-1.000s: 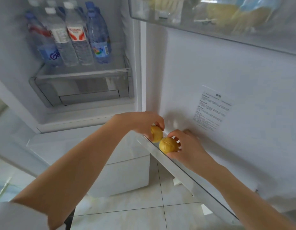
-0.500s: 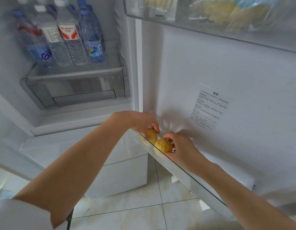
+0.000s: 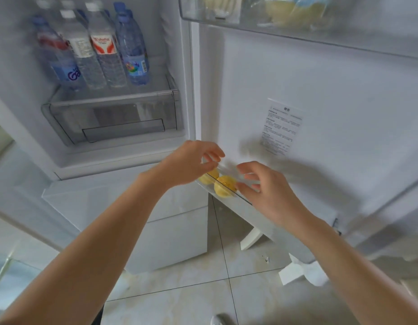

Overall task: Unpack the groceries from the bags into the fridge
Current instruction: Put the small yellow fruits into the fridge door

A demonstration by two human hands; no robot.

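Two small yellow round fruits lie side by side in the clear lower door shelf (image 3: 250,207) of the open fridge: one fruit (image 3: 225,186) to the right, the other fruit (image 3: 209,177) partly hidden behind my left hand. My left hand (image 3: 191,164) hovers just above the left fruit with fingers spread and nothing in it. My right hand (image 3: 266,188) is beside the right fruit, fingers apart, fingertips close to it, not gripping.
Several water bottles (image 3: 105,48) stand on the fridge shelf above a clear drawer (image 3: 114,118). An upper door bin (image 3: 297,17) holds yellowish packets. A white label (image 3: 281,127) is stuck on the door. Tiled floor lies below.
Both hands lowered the yellow fruits into the door shelf, then let go; the fingers have opened and lifted off the fruits.
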